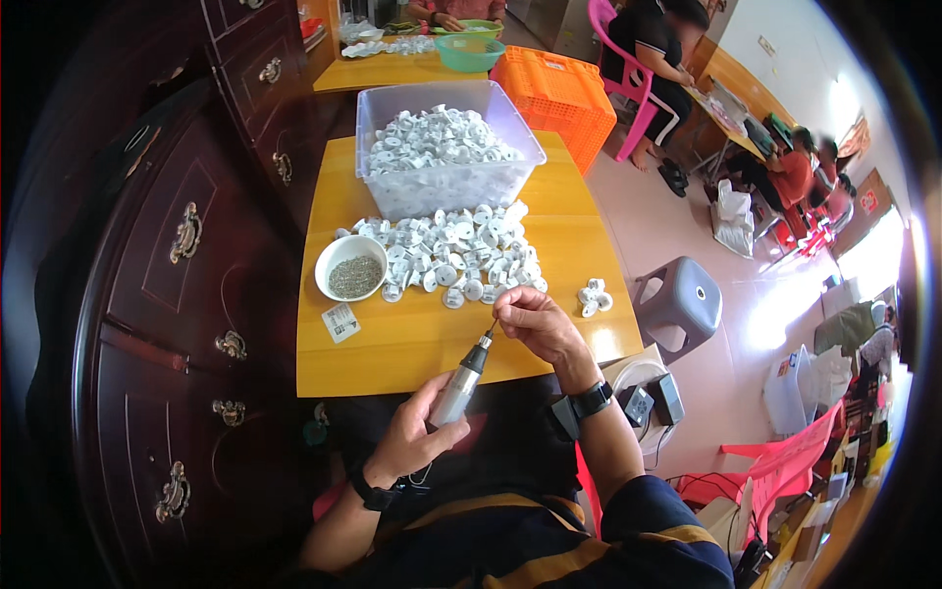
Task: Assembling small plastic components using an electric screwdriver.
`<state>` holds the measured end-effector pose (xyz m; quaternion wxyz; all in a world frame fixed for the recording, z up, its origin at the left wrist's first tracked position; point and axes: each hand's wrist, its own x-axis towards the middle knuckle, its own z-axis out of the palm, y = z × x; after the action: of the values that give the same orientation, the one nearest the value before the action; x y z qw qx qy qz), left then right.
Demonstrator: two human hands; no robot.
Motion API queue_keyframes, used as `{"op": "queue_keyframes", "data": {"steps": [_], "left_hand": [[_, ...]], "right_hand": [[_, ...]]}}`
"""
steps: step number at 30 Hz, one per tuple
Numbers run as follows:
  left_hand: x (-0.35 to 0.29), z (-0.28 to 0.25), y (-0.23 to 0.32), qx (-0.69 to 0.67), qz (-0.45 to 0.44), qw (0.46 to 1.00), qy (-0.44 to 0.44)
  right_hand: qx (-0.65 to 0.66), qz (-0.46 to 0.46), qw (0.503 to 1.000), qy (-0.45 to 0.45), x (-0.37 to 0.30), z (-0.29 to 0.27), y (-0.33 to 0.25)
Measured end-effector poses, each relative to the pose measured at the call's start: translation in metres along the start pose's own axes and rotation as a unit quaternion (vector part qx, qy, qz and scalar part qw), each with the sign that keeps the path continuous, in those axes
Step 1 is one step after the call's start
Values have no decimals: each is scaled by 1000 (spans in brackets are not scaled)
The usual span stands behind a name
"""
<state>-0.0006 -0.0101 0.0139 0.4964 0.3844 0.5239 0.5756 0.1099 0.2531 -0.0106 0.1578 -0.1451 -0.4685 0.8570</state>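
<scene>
My left hand (412,440) is closed around a silver-grey electric screwdriver (457,395) with a black nose, its bit tilted up and away to the right. At the end of that bit, the thumb and fingertips of my right hand (542,326) are pinched together; whatever lies between them is too small to make out. Just beyond, small round white plastic parts (461,245) lie heaped across the yellow table (392,368). A white bowl (325,272) of tiny metal pieces, probably screws, stands left of the heap. Several white parts (594,296) sit apart at the table's right edge.
A translucent bin (417,196) full of white parts stands behind the heap. A printed card (340,322) lies below the bowl. Dark drawers (177,236) line the left; a grey stool (687,299) and an orange crate (554,98) stand to the right. Other people sit farther back.
</scene>
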Motion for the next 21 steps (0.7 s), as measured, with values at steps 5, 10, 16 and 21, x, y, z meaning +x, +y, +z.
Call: {"op": "queue_keyframes", "data": {"steps": [5, 10, 16, 21], "left_hand": [[1, -1, 0, 15, -6, 1000, 14], [0, -3, -1, 45, -7, 999, 2], [0, -3, -2, 52, 0, 999, -9], [-1, -6, 1, 85, 10, 996, -19]], "right_hand": [[0, 12, 1000, -5, -1, -8, 4], [-24, 4, 1000, -9, -4, 0, -2], [-39, -4, 998, -40, -6, -9, 0], [-78, 6, 995, -66, -11, -15, -10]]}}
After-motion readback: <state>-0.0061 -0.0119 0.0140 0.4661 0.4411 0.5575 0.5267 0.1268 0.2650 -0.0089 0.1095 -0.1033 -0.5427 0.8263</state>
